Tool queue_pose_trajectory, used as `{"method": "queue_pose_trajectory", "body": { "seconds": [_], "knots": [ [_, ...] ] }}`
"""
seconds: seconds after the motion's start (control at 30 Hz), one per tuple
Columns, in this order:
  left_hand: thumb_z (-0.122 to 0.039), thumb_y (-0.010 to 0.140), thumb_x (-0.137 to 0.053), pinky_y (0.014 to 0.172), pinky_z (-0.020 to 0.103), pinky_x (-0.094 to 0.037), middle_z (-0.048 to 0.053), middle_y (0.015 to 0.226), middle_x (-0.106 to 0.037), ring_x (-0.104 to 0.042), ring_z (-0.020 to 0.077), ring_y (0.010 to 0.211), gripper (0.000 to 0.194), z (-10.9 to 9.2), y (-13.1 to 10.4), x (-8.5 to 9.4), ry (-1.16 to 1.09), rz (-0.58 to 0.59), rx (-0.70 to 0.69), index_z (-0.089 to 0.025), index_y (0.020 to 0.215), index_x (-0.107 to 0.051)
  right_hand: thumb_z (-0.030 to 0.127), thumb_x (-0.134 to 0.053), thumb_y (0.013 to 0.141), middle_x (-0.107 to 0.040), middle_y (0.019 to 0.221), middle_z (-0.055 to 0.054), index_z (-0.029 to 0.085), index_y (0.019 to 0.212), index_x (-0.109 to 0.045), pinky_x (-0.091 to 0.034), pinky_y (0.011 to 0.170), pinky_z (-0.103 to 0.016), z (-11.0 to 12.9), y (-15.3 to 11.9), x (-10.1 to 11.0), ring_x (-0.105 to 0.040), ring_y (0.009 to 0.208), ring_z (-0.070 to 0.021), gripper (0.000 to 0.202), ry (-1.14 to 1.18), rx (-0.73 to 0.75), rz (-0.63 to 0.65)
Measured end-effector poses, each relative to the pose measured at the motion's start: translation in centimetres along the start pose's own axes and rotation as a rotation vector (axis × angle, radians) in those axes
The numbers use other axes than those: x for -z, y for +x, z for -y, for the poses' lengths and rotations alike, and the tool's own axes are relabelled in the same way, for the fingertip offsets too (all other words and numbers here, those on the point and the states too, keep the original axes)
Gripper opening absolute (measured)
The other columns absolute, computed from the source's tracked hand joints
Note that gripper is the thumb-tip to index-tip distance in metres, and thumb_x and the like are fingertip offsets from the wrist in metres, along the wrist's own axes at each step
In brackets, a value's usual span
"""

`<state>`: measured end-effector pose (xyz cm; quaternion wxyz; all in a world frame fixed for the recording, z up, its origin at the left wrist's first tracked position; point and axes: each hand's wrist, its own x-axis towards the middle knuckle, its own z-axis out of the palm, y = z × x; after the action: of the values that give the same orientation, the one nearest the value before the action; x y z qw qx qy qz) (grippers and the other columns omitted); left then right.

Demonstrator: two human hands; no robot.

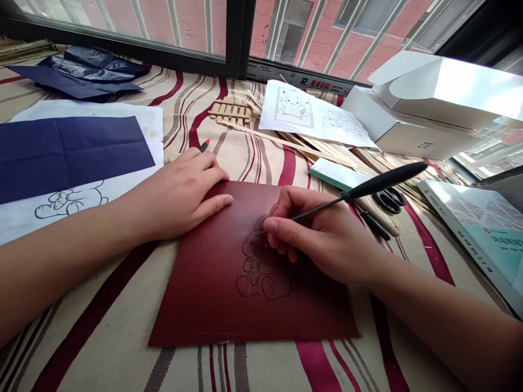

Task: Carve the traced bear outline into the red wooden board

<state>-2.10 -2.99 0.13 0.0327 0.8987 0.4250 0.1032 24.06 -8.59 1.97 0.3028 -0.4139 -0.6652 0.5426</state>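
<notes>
A reddish-brown square board [196, 305] lies on the striped cloth in front of me. It bears a black line drawing of a seated cartoon animal [265, 272]. In my right hand [318, 228] is a thin-shafted tool with a black handle [384, 182], gripped like a pen. Its tip meets the drawing near the animal's head. My left hand [192, 190] rests on the board's upper left corner, thumb stretched out and fingers lying over the edge. A red-tipped black pen [205, 145] pokes out just beyond those fingers, partly hidden by them.
Dark blue carbon-like paper [73, 152] covers part of a white sheet with a drawing [73, 204] at left. Behind lie a small stick lattice [231, 111], printed pages [302, 109] and wooden strips [318, 147]. Scissors [388, 200], a book [486, 239] and a white box [425, 130] stand right.
</notes>
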Motion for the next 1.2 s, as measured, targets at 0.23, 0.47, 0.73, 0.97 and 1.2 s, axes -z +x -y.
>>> {"method": "queue_pose_trajectory", "body": {
  "seconds": [0.23, 0.47, 0.73, 0.97, 1.2],
  "knots": [
    [-0.058, 0.103, -0.037, 0.105, 0.059, -0.049, 0.016, 0.117, -0.063, -0.058, 0.0385, 0.112, 0.057, 0.0, 0.0, -0.1, 0.009, -0.001, 0.000, -0.015, 0.117, -0.072, 0.024, -0.077, 0.097, -0.070, 0.070, 0.003, 0.021, 0.078, -0.062, -0.048, 0.057, -0.025, -0.3, -0.2, -0.3, -0.060, 0.058, -0.0100, 0.024, -0.178, 0.065, -0.010],
    [-0.058, 0.104, -0.037, 0.104, 0.056, -0.049, 0.014, 0.117, -0.063, -0.058, 0.0368, 0.112, 0.055, 0.2, -0.1, -0.3, 0.008, -0.012, -0.007, -0.017, 0.117, -0.071, 0.024, -0.073, 0.099, -0.071, 0.071, 0.003, 0.022, 0.079, -0.062, -0.050, 0.062, -0.026, -0.1, 0.0, -0.5, -0.063, 0.064, -0.0114, 0.024, -0.215, 0.085, 0.002],
    [-0.063, 0.106, -0.037, 0.103, 0.053, -0.049, 0.011, 0.115, -0.064, -0.059, 0.0336, 0.109, 0.054, 1.0, -0.5, -1.5, 0.014, -0.123, -0.042, -0.021, 0.114, -0.070, 0.026, -0.072, 0.100, -0.071, 0.072, 0.003, 0.022, 0.079, -0.061, -0.049, 0.062, -0.026, -0.2, -0.1, -0.4, -0.064, 0.066, -0.0119, 0.024, -0.216, 0.069, 0.003],
    [-0.058, 0.104, -0.039, 0.105, 0.057, -0.049, 0.014, 0.116, -0.062, -0.057, 0.0361, 0.111, 0.053, 0.3, -0.1, -0.4, -0.007, -0.018, 0.003, -0.017, 0.115, -0.070, 0.028, -0.072, 0.101, -0.071, 0.076, 0.001, 0.021, 0.082, -0.062, -0.050, 0.066, -0.028, -0.4, -0.1, -0.2, -0.064, 0.071, -0.0136, 0.022, -0.216, 0.077, 0.047],
    [-0.057, 0.104, -0.037, 0.102, 0.057, -0.051, 0.015, 0.116, -0.065, -0.059, 0.0363, 0.109, 0.054, 0.1, -0.1, 0.0, 0.022, -0.024, -0.011, -0.017, 0.115, -0.071, 0.028, -0.077, 0.097, -0.071, 0.075, 0.001, 0.021, 0.082, -0.061, -0.048, 0.061, -0.027, -0.4, -0.1, -0.3, -0.062, 0.067, -0.0128, 0.023, -0.143, 0.037, 0.037]
  ]
}}
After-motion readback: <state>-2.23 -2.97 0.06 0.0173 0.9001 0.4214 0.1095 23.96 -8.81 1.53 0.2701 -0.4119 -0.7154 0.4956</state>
